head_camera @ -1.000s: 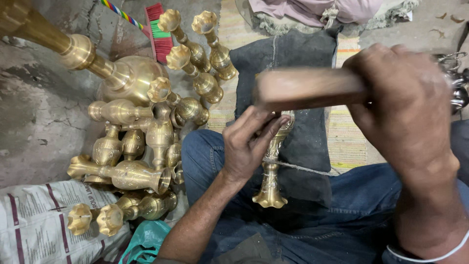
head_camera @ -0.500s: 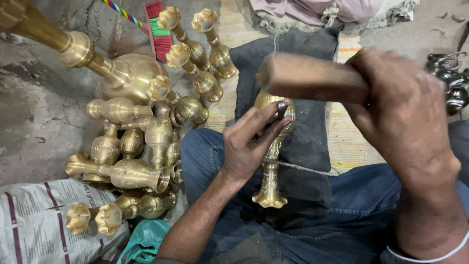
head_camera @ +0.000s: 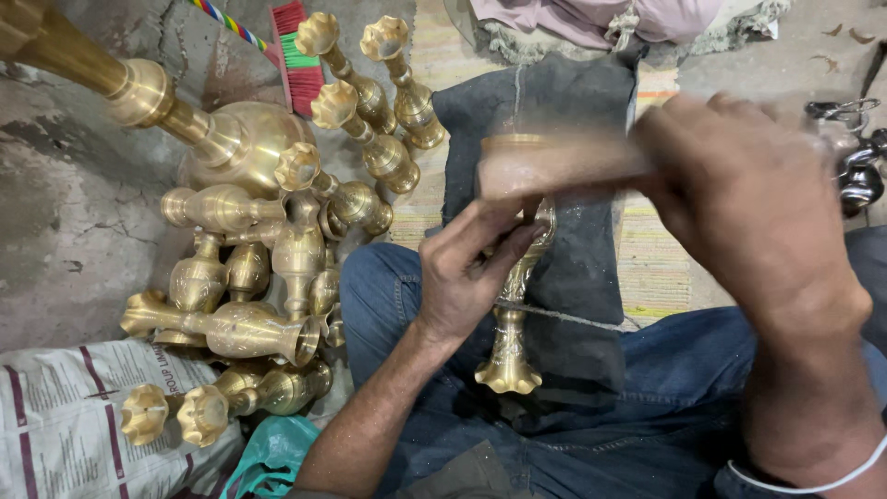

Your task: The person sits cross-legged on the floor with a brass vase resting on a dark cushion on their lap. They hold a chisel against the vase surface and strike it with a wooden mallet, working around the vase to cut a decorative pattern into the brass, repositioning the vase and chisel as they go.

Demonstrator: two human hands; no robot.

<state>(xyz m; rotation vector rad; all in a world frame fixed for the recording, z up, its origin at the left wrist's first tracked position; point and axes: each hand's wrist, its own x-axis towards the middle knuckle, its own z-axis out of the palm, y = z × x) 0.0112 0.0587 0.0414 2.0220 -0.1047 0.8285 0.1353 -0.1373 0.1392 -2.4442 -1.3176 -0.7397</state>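
Here my left hand [head_camera: 467,282] is wrapped around the upper stem of a brass vase [head_camera: 510,346] lying along my lap, on the dark cloth [head_camera: 573,249], flared foot toward me. It looks heavy, stiff and slick, so the narrow stem is the sure place to hold. Above it my right hand [head_camera: 748,208] is clamped on a blurred wooden mallet [head_camera: 545,166]. Farther left, more brass vases [head_camera: 277,259] lie heaped on the floor [head_camera: 65,231], newspaper [head_camera: 55,425] at the near corner, a brush [head_camera: 296,55] beyond.
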